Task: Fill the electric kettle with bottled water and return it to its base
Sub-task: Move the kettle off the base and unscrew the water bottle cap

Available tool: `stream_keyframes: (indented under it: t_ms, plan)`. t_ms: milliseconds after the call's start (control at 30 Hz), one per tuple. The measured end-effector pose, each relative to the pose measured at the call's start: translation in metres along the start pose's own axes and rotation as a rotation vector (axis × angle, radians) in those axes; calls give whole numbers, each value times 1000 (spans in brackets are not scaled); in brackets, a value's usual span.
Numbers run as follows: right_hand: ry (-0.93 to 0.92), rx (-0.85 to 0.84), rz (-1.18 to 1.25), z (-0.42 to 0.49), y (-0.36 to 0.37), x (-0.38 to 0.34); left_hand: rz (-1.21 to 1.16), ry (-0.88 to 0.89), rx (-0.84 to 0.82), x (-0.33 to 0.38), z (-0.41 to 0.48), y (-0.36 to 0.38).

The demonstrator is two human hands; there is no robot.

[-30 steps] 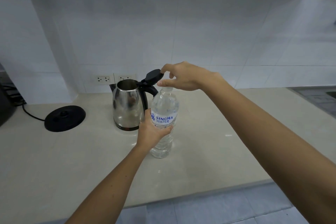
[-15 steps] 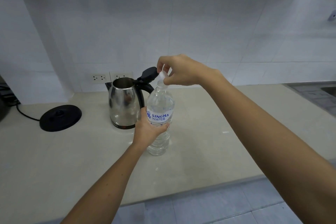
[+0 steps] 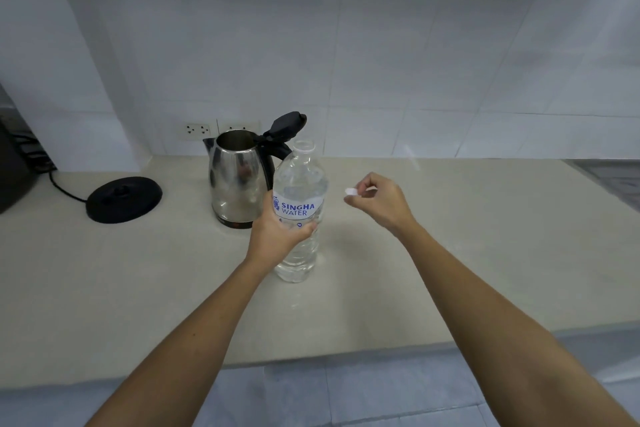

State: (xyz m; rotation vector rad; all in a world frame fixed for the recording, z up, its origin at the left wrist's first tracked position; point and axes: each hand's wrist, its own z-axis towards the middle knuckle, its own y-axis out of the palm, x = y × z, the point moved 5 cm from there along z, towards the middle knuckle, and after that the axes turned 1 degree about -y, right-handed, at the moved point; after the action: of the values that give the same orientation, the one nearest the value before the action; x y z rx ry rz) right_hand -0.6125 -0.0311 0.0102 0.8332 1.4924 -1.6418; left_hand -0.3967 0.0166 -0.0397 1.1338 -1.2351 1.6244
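A clear water bottle (image 3: pixel 300 184) with a blue and white label stands upright on the counter, its neck uncapped. My left hand (image 3: pixel 277 236) grips it around the label. My right hand (image 3: pixel 377 201) hovers to the right of the bottle, pinching the small white bottle cap (image 3: pixel 350 191) between fingertips. Just behind and left of the bottle stands the steel electric kettle (image 3: pixel 235 180), its black lid (image 3: pixel 289 125) flipped up. The round black kettle base (image 3: pixel 124 198) lies on the counter further left, with its cord running off to the left.
The beige counter (image 3: pixel 467 253) runs along a white tiled wall, with wall sockets (image 3: pixel 197 131) behind the kettle. A dark appliance (image 3: pixel 14 166) sits at the far left edge. A sink area (image 3: pixel 613 180) shows at the far right. The counter's front edge is near me.
My right hand has taken the cap off the bottle's neck and moved down to the right with it. The left hand still holds the bottle in place.
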Motion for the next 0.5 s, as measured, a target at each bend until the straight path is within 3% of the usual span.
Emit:
stream_keyframes:
  t_ms: [267, 500]
  plan:
    - [248, -67, -349, -13, 5, 112, -61, -28, 5, -7, -1, 6]
    - [320, -109, -405, -21, 12, 142, -68, -97, 80, -14, -7, 10]
